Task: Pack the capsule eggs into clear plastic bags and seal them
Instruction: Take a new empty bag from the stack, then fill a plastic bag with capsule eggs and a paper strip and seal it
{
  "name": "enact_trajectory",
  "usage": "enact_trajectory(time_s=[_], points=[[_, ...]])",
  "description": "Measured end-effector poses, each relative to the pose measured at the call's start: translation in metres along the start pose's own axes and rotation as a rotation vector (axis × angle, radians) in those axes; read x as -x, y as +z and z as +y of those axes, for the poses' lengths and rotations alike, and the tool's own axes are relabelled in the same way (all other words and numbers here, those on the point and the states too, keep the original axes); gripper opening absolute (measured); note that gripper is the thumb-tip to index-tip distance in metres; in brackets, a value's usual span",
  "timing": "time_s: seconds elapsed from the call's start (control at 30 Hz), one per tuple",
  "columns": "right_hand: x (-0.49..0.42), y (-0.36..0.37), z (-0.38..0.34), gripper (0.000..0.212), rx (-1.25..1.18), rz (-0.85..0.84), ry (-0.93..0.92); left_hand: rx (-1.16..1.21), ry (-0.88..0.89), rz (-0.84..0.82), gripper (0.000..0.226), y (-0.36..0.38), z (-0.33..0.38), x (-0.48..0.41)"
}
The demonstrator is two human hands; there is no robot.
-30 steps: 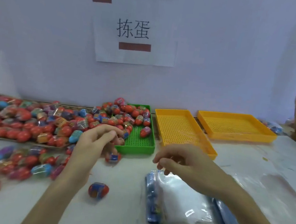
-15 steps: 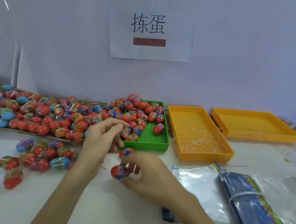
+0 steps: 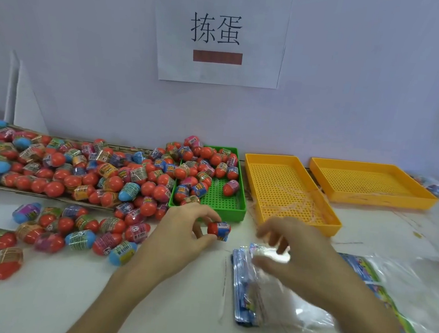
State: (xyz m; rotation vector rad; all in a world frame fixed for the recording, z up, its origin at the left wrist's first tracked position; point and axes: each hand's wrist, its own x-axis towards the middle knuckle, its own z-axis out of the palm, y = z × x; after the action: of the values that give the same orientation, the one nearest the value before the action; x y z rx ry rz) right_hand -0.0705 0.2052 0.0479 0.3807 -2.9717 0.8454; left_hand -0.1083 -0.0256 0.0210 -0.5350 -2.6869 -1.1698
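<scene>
Below the paper sign (image 3: pixel 222 32) reading "拣蛋": left hand (image 3: pixel 182 232) pinching a red-and-blue capsule egg (image 3: pixel 219 230); right hand (image 3: pixel 295 257) blurred, fingers loosely spread, over clear plastic bags (image 3: pixel 268 292).

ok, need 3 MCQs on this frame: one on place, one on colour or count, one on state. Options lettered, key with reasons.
1. Where is the capsule egg that the left hand holds?
A in the green tray
B above the table, in front of the green tray
C in a yellow tray

2. How many yellow trays?
A one
B two
C three

3. The right hand is:
A gripping an egg
B flat on the table
C over the clear plastic bags, blurred

Key: B, the egg sits nearer than the tray's front wall; B, yellow trays and; C, no egg shows in it.
</scene>
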Motion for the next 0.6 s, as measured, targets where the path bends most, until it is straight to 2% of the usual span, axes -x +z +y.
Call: enact_trajectory(time_s=[0.07,0.1,0.23,0.43,0.53,0.6], points=[[0.020,0.006,0.003,0.044,0.084,-0.132,0.080,-0.057,0.001,-0.017,0.028,0.000,-0.001,0.001],[0.026,0.010,0.004,0.044,0.098,-0.142,0.100,-0.079,0.000,-0.023,0.028,0.001,-0.001,0.001],[0.031,0.015,0.007,0.025,0.033,0.013,0.093,-0.105,-0.007,-0.028,0.029,0.002,-0.001,0.000],[0.018,0.010,0.005,0.023,-0.086,0.122,0.115,-0.097,0.016,-0.017,0.033,0.003,-0.005,-0.002],[0.003,-0.008,-0.008,0.023,-0.248,0.292,0.039,-0.026,0.032,0.070,0.031,0.001,-0.001,-0.001],[-0.010,-0.023,-0.020,0.021,-0.431,0.364,-0.018,0.108,0.027,0.141,0.022,-0.001,0.001,-0.002]])
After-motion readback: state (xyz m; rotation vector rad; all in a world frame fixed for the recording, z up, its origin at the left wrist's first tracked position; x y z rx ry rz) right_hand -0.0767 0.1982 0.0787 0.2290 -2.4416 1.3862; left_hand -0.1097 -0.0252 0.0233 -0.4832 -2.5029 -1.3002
